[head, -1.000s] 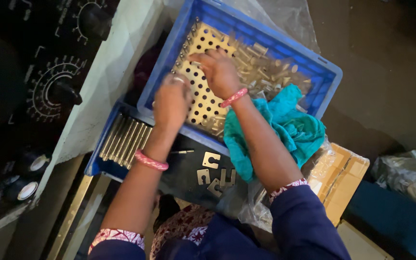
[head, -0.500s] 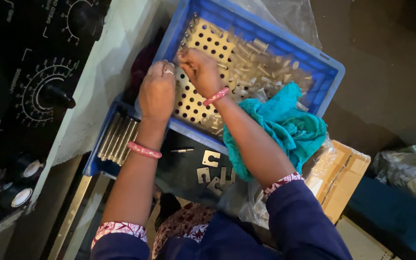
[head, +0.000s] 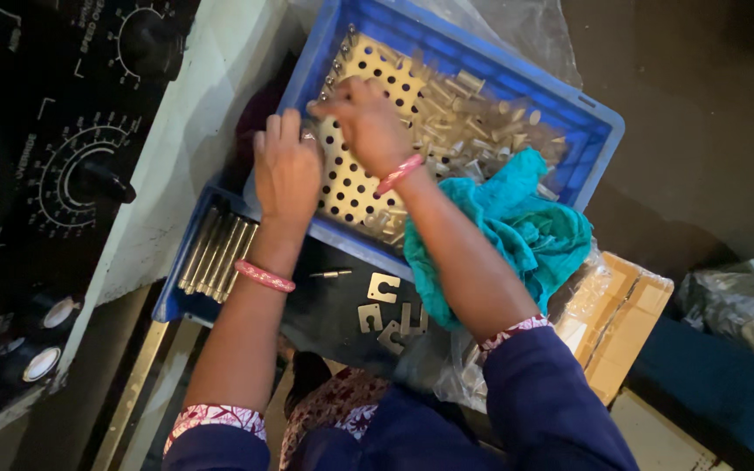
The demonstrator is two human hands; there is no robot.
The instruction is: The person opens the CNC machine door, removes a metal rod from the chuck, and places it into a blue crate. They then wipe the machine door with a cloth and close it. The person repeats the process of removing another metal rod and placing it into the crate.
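A blue plastic crate holds a perforated brass-coloured plate and several small metal cylinders. My left hand rests on the crate's near left rim beside the plate, fingers together; I cannot tell if it grips anything. My right hand lies over the plate's upper part, fingers curled down onto it, and what it pinches is hidden. Both wrists wear pink bangles.
A teal cloth drapes over the crate's near edge. Below lies a darker blue tray with metal rods, a small pin and flat slotted metal pieces. A machine panel with dials stands left; a cardboard box right.
Both hands have moved up and left along the perforated plate toward its far corner. The left hand now sits at the crate's left rim.
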